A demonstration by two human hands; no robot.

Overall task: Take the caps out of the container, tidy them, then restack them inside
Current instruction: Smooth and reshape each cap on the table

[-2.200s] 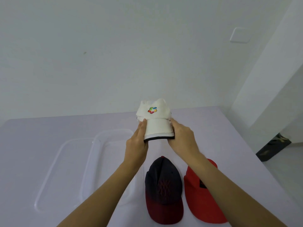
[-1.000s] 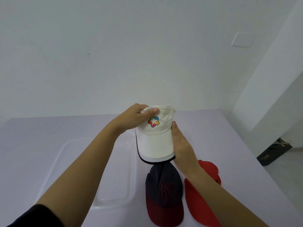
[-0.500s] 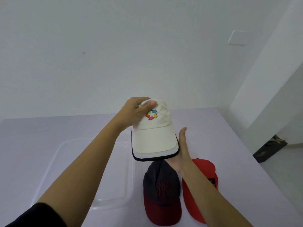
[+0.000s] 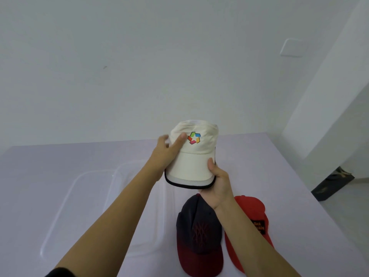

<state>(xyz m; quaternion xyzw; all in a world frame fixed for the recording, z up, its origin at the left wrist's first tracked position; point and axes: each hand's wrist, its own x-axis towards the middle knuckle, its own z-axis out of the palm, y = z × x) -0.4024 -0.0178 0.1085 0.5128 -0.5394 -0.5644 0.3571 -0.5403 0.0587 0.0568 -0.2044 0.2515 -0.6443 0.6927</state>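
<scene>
I hold a cream white cap [image 4: 194,154] with a colourful logo and a black-edged brim up above the table. My left hand [image 4: 166,152] grips the left side of its crown, thumb lying on the front panel. My right hand [image 4: 216,181] pinches the brim's right corner from below. A dark navy cap with a maroon brim [image 4: 199,234] lies flat on the table under my right wrist. A red cap [image 4: 253,214] lies beside it on the right, partly hidden by my right forearm. The clear plastic container [image 4: 137,242] sits to the left, nothing visible inside it.
A clear lid [image 4: 65,200] lies flat left of the container. The lilac table [image 4: 279,168] ends at a white wall behind and drops off on the right, where a dark object [image 4: 331,183] rests on the floor.
My right hand has closed on the brim's right corner, after being open under it. My left thumb slid down the crown's left side. The cap stays raised.
</scene>
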